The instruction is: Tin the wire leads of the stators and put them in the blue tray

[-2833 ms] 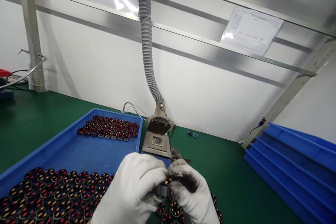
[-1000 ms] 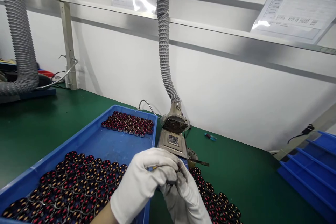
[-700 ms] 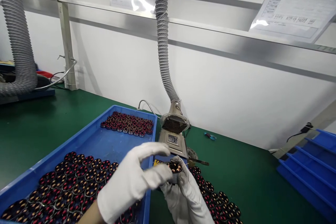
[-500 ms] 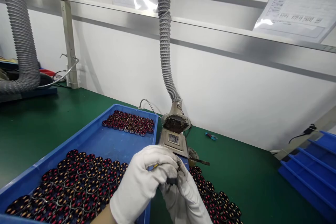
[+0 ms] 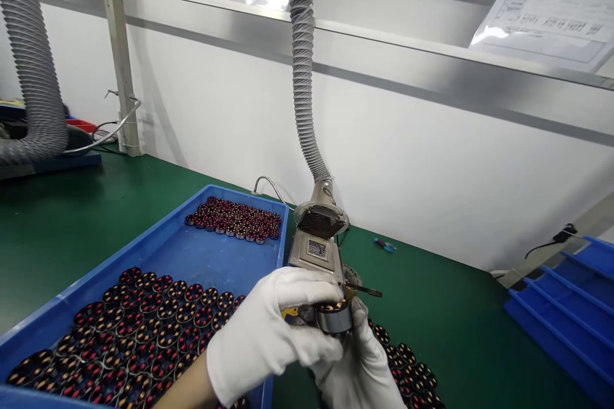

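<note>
Both hands wear white gloves and meet at the lower middle, in front of the metal solder pot [image 5: 316, 255]. My left hand [image 5: 278, 326] is closed round a yellow-and-dark tool [image 5: 292, 313], mostly hidden in the palm, and its fingers lie along a round part. That round part [image 5: 334, 317] has a dark metallic rim and copper-coloured windings on top. My right hand [image 5: 362, 358] grips the part from its right side, thumb against the rim.
A blue tray [image 5: 158, 241] at left holds many round parts in two groups. More parts [image 5: 412, 370] lie right of my hands. Behind stands a fume hose [image 5: 303, 64]. Small pliers [image 5: 384, 245] and blue racks [image 5: 566, 313] are at right.
The round part, mostly hidden before, now shows between my hands. Both hands have shifted slightly right, and my right hand has moved down and away from my left fingers.
</note>
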Motion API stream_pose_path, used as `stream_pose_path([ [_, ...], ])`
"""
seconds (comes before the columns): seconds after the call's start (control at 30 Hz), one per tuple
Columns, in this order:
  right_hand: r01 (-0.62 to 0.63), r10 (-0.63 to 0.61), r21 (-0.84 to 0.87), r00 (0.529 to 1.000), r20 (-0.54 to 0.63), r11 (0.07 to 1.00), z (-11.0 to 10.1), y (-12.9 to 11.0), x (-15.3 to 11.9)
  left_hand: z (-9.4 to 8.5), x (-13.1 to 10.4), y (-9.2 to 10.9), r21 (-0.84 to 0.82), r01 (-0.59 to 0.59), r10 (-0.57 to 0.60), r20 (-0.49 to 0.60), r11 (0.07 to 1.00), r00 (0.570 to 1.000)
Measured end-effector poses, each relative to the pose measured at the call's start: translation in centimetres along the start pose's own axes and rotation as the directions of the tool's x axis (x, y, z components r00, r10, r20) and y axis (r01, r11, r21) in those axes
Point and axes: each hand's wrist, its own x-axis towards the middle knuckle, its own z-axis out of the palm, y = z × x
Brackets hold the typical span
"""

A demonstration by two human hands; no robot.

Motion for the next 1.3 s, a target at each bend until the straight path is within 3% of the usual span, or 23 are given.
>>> stream_pose_path([
  [0.13, 0.004, -0.004, -0.034, 1.000, 0.019, 0.999, -1.0, 0.0, 0.2, -0.6, 0.1, -0.4, -0.083, 0.043, -0.038, 0.054, 0.996, 0.998],
  [0.23, 0.003, -0.002, -0.030, 0.999, 0.039, 1.000, -1.1, 0.1, 0.4, -0.8, 0.3, -0.5, -0.048, 0.042, -0.040, 0.045, 0.998, 0.998],
  [0.3, 0.006, -0.006, -0.006, 0.999, 0.041, 1.000, -0.9, 0.3, 0.5, -0.6, 0.4, -0.6, -0.115, 0.031, -0.029, 0.027, 0.993, 0.999],
  [0.37, 0.002, -0.002, -0.011, 0.999, 0.039, 1.000, -0.5, 0.5, 0.7, -0.1, 0.6, -0.9, -0.266, 0.085, -0.094, -0.022, 0.960, 0.995],
  [0.47, -0.028, 0.032, -0.092, 0.999, 0.041, 0.995, -0.1, 0.8, 0.9, 0.4, 0.8, -1.1, -0.412, 0.162, -0.245, -0.156, 0.896, 0.957],
  [0.63, -0.120, 0.126, -0.089, 0.990, 0.065, 0.989, 0.0, 0.4, 0.7, -0.9, 0.4, -0.2, -0.443, 0.071, -0.233, -0.323, 0.894, 0.917],
  [0.67, -0.123, 0.128, -0.081, 0.990, 0.059, 0.989, 0.0, 0.2, 0.7, -1.4, 0.4, 0.1, -0.407, 0.113, -0.236, -0.267, 0.906, 0.934],
  [0.73, -0.100, 0.104, -0.077, 0.994, 0.040, 0.992, -0.2, 0.1, 0.6, -2.2, 0.2, 0.7, -0.294, 0.242, -0.267, -0.047, 0.925, 0.963],
  [0.8, -0.066, 0.070, -0.096, 0.997, 0.032, 0.993, -0.5, 0.1, 0.6, -2.4, 0.2, 0.9, -0.219, 0.306, -0.293, 0.091, 0.927, 0.952],
  [0.97, 0.003, 0.005, -0.153, 0.999, 0.047, 0.988, -0.8, 0.3, 0.8, -1.2, -0.1, 0.9, -0.329, 0.233, -0.252, -0.015, 0.915, 0.968],
  [1.1, -0.026, 0.038, -0.154, 0.996, 0.075, 0.988, -0.7, 0.1, 0.9, -1.4, -0.6, 1.5, -0.416, 0.111, -0.236, -0.261, 0.902, 0.936],
  [1.13, -0.035, 0.047, -0.152, 0.996, 0.081, 0.988, -0.8, 0.0, 0.9, -1.7, -0.6, 1.7, -0.407, 0.103, -0.229, -0.276, 0.908, 0.933],
  [1.27, 0.020, -0.010, -0.153, 0.998, 0.067, 0.988, -1.8, -0.1, 0.6, -2.3, -0.2, 2.1, -0.209, 0.290, -0.297, -0.005, 0.934, 0.955],
  [1.3, 0.047, -0.039, -0.169, 0.998, 0.053, 0.984, -2.0, 0.0, 0.5, -2.1, -0.1, 2.1, -0.166, 0.291, -0.288, 0.042, 0.942, 0.957],
])
